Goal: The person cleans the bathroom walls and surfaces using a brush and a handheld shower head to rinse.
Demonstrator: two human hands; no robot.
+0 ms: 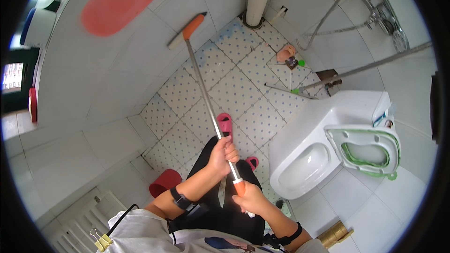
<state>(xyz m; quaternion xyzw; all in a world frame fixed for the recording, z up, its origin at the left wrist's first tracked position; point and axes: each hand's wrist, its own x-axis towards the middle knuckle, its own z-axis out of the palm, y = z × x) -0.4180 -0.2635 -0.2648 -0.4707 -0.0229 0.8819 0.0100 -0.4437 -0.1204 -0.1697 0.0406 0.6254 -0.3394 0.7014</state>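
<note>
With both hands I grip a long metal pole [204, 89] that slants up and away from me. My left hand [224, 154] wraps around its bare metal shaft. Lower down, my right hand [250, 198] holds the orange and white handle end [239, 187]. At the far end is an orange and white cleaning head [191, 28] with a dark tip, lying along the white tiled wall [137, 52]. Whether it touches the tiles, I cannot tell. Beneath the pole spreads a dotted tile floor [242, 88], and a pink slipper [225, 123] is on my foot.
On the right stands a white toilet [299, 186], its green-covered seat [365, 149] raised. A second pole [365, 67] with a floor squeegee [281, 88] leans behind it. A red bin [165, 182] is at left. A large drainpipe [258, 0] rises in the corner; a shower hose [327, 17] hangs nearby.
</note>
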